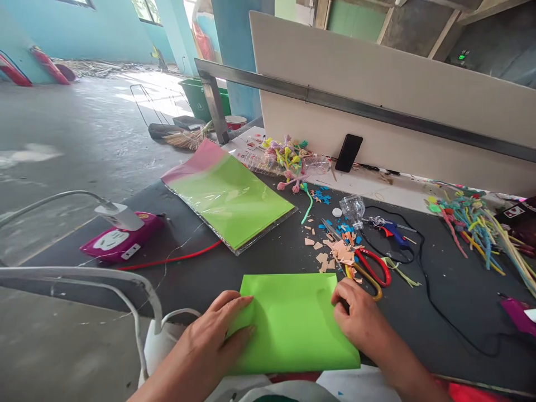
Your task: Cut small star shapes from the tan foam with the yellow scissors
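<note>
A bright green sheet of paper point(288, 324), which looks folded over, lies at the near edge of the dark table. My left hand point(218, 332) grips its left side, with the thumb on top and the other fingers partly hidden. At the upper right corner, my right hand point(355, 312) pinches the paper between thumb and bent fingers. Just beyond that hand lie scissors with red handles point(374, 267) and another pair with yellowish handles point(368, 282), among peach paper scraps point(341, 251).
A plastic pack of green paper point(234, 201) lies at the back left. A purple power strip point(121, 240) sits left, with a red cord. Blue glue gun point(393, 233), clear plastic bottle piece point(353, 209), pipe-cleaner flowers point(288, 156), phone point(349, 152) and pipe cleaners point(481, 223) stand or lie beyond.
</note>
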`<act>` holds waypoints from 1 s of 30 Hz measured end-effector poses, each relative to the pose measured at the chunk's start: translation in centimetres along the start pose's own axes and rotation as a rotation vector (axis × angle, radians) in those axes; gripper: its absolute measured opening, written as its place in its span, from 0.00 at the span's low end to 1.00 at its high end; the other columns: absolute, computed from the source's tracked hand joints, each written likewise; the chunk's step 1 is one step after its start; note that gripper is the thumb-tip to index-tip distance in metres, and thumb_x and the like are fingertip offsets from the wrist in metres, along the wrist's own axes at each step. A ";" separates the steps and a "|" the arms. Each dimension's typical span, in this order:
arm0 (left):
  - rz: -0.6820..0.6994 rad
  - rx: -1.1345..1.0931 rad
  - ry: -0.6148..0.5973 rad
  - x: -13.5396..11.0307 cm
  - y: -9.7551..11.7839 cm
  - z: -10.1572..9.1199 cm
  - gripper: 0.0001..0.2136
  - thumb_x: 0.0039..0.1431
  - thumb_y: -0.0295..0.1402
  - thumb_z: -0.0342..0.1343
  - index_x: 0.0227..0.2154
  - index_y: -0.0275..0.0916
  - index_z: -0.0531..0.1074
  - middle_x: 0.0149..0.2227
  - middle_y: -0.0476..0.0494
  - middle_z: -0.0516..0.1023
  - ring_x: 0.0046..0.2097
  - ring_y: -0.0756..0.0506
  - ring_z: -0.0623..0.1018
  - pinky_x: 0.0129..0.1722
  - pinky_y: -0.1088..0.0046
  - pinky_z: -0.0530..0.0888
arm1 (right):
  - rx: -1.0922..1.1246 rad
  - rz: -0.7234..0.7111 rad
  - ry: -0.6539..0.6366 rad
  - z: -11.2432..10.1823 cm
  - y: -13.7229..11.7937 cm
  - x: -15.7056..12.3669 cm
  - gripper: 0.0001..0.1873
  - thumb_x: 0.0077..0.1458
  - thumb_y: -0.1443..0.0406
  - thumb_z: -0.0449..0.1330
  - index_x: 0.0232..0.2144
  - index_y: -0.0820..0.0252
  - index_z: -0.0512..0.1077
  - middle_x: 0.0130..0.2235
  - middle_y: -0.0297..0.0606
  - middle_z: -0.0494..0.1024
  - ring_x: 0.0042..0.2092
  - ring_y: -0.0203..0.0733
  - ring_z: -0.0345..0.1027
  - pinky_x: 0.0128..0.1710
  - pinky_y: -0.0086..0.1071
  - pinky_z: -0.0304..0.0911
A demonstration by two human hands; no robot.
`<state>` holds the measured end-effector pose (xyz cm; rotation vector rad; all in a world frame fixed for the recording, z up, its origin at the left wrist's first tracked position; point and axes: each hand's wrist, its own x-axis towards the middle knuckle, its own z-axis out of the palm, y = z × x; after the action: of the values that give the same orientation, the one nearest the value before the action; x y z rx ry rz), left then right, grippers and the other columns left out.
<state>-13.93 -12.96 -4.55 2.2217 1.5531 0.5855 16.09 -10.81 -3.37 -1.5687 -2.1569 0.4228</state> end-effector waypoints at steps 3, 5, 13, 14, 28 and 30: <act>-0.017 -0.004 0.020 0.1 -0.1 0.3 0.15 0.57 0.34 0.49 0.47 0.41 0.68 0.49 0.41 0.71 0.37 0.48 0.77 0.38 0.76 0.73 | 0.013 0.014 0.035 0.0 0.2 0.0 0.13 0.41 0.79 0.48 0.23 0.58 0.64 0.27 0.33 0.67 0.30 0.38 0.64 0.32 0.29 0.59; -0.020 -0.001 0.047 0.0 -0.2 0.5 0.16 0.57 0.35 0.50 0.48 0.41 0.68 0.49 0.40 0.70 0.37 0.48 0.77 0.38 0.76 0.73 | 0.003 0.026 0.060 0.0 0.1 0.1 0.13 0.41 0.79 0.49 0.23 0.58 0.64 0.26 0.33 0.68 0.30 0.38 0.64 0.32 0.30 0.59; -0.027 0.032 0.045 0.0 0.0 0.2 0.17 0.56 0.35 0.50 0.48 0.42 0.69 0.49 0.39 0.72 0.33 0.48 0.78 0.36 0.75 0.74 | -0.087 0.082 0.048 0.3 -0.4 0.6 0.12 0.42 0.78 0.48 0.22 0.58 0.65 0.27 0.35 0.70 0.30 0.39 0.66 0.32 0.30 0.60; -0.022 0.034 0.050 0.0 0.0 0.2 0.16 0.56 0.35 0.50 0.48 0.42 0.69 0.49 0.39 0.72 0.33 0.48 0.78 0.36 0.75 0.74 | -0.097 0.090 0.041 0.3 -0.3 0.7 0.12 0.42 0.78 0.48 0.22 0.58 0.65 0.27 0.35 0.70 0.30 0.39 0.66 0.32 0.30 0.60; 0.033 0.089 0.072 0.3 0.0 0.5 0.16 0.56 0.32 0.50 0.47 0.37 0.69 0.47 0.39 0.73 0.35 0.49 0.78 0.37 0.77 0.74 | -0.141 0.108 0.035 0.8 0.3 1.0 0.13 0.41 0.79 0.49 0.22 0.58 0.67 0.27 0.36 0.72 0.30 0.39 0.66 0.31 0.29 0.59; 0.036 0.088 0.083 0.2 -0.1 0.6 0.15 0.55 0.32 0.50 0.46 0.38 0.69 0.46 0.40 0.73 0.34 0.49 0.79 0.37 0.77 0.75 | -0.151 0.106 0.034 0.9 0.4 1.0 0.13 0.41 0.79 0.50 0.22 0.58 0.67 0.27 0.36 0.72 0.30 0.38 0.66 0.31 0.29 0.59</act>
<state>-13.65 -12.72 -5.08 2.3218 1.6118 0.6384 15.63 -9.71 -4.18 -1.7657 -2.1292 0.2689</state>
